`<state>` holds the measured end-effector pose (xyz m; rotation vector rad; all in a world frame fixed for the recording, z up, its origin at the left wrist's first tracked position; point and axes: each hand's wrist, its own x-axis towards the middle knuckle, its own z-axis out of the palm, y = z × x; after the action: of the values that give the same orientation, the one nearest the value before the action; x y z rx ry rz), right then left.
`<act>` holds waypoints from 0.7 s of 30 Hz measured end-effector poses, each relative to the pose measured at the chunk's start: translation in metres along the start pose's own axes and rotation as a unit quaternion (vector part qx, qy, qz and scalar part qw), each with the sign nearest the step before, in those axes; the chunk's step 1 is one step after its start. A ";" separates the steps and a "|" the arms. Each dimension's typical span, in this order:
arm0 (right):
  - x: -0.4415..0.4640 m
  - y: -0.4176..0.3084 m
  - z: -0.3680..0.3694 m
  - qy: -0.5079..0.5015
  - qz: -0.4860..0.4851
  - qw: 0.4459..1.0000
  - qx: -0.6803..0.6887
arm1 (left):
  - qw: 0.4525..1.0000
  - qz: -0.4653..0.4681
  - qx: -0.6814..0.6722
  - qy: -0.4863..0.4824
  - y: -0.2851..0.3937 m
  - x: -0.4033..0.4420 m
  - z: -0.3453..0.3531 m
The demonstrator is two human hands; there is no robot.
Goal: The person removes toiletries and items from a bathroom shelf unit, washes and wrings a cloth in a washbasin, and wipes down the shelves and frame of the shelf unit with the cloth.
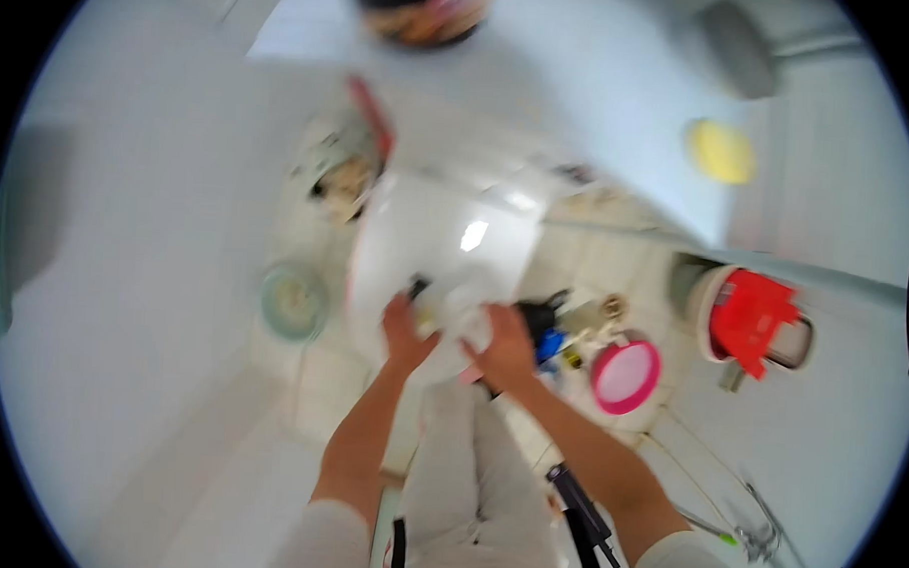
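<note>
A glossy white surface with rounded sides [447, 224] lies below my hands; blur hides exactly what it is. My left hand [409, 334] is over its near left part, thumb spread away from the fingers. Just beyond those fingertips is a small dark object [419, 285], too smeared to name. My right hand [502, 348] is over the near right part, its thumb pointing towards my left hand. A pale, whitish shape [464, 306] lies between the hands, close to the right fingers. Whether the right hand grips it cannot be made out.
Above is a white ledge [600, 119] with a dark jar [424, 13] and a yellow round object [720, 151]. A pale green basin [295, 300] stands left. At right are a pink-rimmed basin [625, 377], a bin with a red bag [752, 319] and a wall tap [759, 540].
</note>
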<state>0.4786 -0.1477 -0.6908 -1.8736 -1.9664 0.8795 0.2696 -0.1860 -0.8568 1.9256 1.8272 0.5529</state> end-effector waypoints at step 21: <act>0.128 -0.134 -0.342 0.007 0.071 0.938 -0.338 | 0.927 0.136 -0.242 0.253 0.258 0.285 -0.349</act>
<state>0.5588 0.0598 -0.3713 -2.3840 -2.3414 0.2060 0.3041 0.1000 -0.4244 1.7896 1.4801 1.5581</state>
